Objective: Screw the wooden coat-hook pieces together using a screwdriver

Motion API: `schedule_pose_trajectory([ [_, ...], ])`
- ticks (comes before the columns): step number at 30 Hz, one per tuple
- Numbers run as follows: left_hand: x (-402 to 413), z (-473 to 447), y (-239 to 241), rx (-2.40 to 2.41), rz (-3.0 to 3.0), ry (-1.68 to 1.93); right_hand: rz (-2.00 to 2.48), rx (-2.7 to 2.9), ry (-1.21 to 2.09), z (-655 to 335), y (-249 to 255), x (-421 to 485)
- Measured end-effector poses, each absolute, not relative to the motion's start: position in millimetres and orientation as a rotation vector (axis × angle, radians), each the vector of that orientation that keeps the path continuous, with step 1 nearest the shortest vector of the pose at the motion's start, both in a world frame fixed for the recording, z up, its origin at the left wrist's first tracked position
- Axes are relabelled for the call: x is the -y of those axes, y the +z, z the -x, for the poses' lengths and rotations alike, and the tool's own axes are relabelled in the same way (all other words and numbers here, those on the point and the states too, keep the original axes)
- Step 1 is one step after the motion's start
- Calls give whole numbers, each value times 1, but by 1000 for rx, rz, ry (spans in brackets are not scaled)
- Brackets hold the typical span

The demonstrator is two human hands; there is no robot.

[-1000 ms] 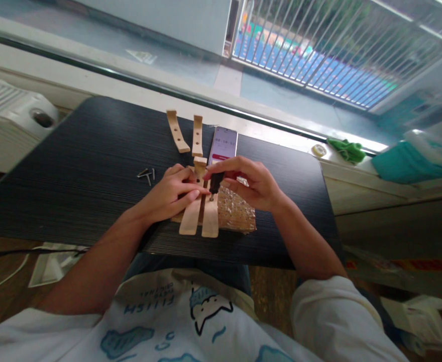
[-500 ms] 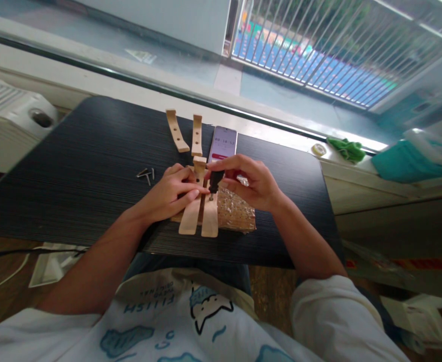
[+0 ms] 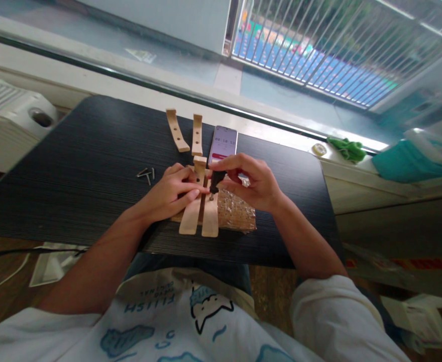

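Note:
On the black table (image 3: 74, 176), my left hand (image 3: 166, 193) presses down on a pair of pale wooden slats (image 3: 200, 216), fingers wrapped over them. My right hand (image 3: 251, 183) pinches a short black-handled screwdriver (image 3: 215, 182) held upright, its tip on a screw in the right slat. A small wooden block (image 3: 200, 166) stands between the two hands. Under the slats lies a clear plastic bag (image 3: 236, 213).
Two more curved wooden slats (image 3: 185, 131) lie farther back, beside a phone (image 3: 224, 145) with its screen lit. A few loose screws (image 3: 146, 174) lie left of my hands. A green cloth (image 3: 347, 150) and a teal bag (image 3: 409, 163) sit on the sill at right.
My right hand's fingers have shifted slightly round the screwdriver handle. The left hand and the slats have stayed put.

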State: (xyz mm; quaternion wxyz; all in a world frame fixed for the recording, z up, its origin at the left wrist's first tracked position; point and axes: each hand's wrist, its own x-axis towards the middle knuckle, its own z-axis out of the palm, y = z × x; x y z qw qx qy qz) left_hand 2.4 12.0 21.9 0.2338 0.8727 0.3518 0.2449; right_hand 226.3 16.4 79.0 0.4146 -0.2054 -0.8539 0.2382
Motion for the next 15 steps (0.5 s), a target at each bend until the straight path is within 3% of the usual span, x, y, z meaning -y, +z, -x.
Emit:
schedule_pose_trajectory([
  [15, -12, -2, 21, -937, -2410, 699, 509, 2042, 598, -223, 73, -18],
])
